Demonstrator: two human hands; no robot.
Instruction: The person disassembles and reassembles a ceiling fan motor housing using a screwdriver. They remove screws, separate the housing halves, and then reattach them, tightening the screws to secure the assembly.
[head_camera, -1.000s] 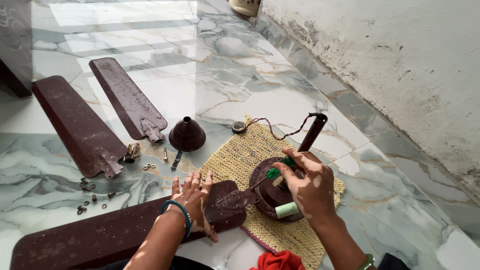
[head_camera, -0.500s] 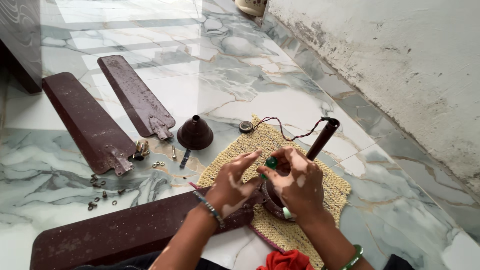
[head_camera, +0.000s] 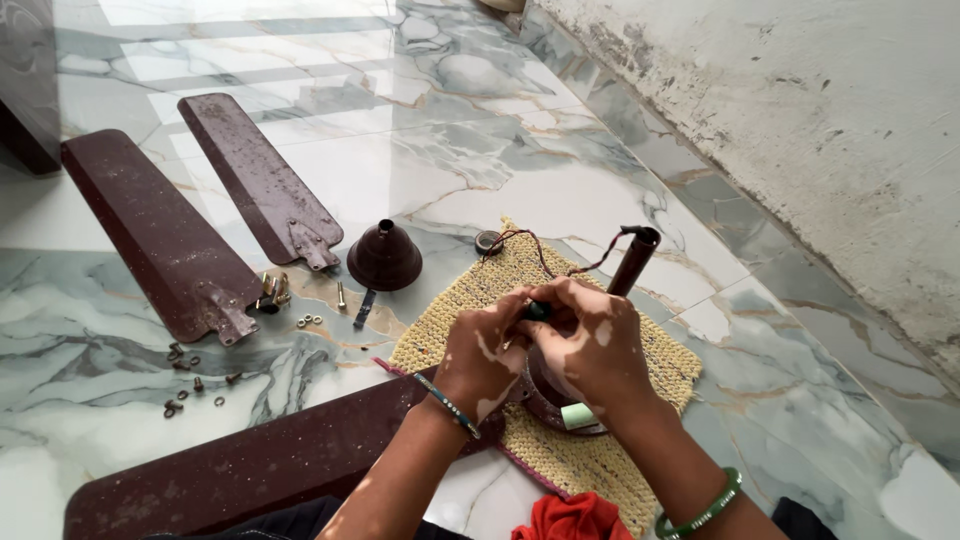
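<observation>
- your left hand (head_camera: 487, 355) and right hand (head_camera: 590, 345) meet over the fan motor (head_camera: 545, 395), which sits on the yellow woven mat (head_camera: 450, 320) on the marble floor (head_camera: 420, 160).
- both grips are curled closed around a green-handled tool (head_camera: 538, 311); only a small part of the handle shows between your fingers.
- a pale green cylinder (head_camera: 578, 416) lies against the motor under your right wrist.
- the dark downrod (head_camera: 633, 262) slants up from the motor, with thin wires (head_camera: 545, 255) running from its top across the mat.
- one fan blade (head_camera: 250, 470) runs from the motor toward the lower left.
- two loose blades (head_camera: 160, 235) lie well apart on the floor.
- a dark bell-shaped canopy (head_camera: 384, 257) stands near them, with small screws and washers (head_camera: 190, 385) scattered nearby.
</observation>
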